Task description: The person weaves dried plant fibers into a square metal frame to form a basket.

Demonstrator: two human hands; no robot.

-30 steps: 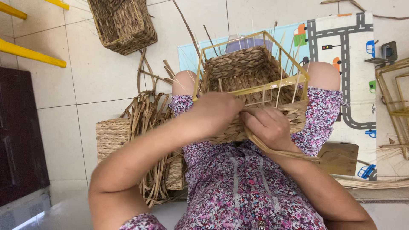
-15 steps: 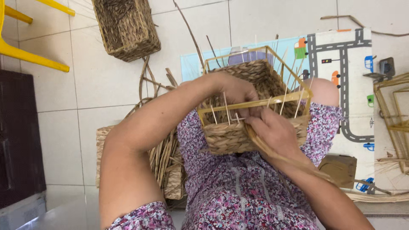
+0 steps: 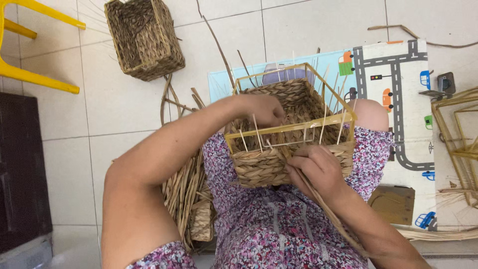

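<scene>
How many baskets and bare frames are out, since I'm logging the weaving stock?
Half-woven basket on a yellow frame, in the lap, both hands on it: 1
Finished woven basket on the floor: 1
Bare frames at right: at least 1
Total: at least 3

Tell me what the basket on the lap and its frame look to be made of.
Basket: braided dried plant fibre, probably seagrass or rush; matt tan, plaited rows. Frame: thin rigid bars, likely painted metal; smooth yellow-tan, straight edges. Strand in right hand: same flat dried fibre.
</scene>
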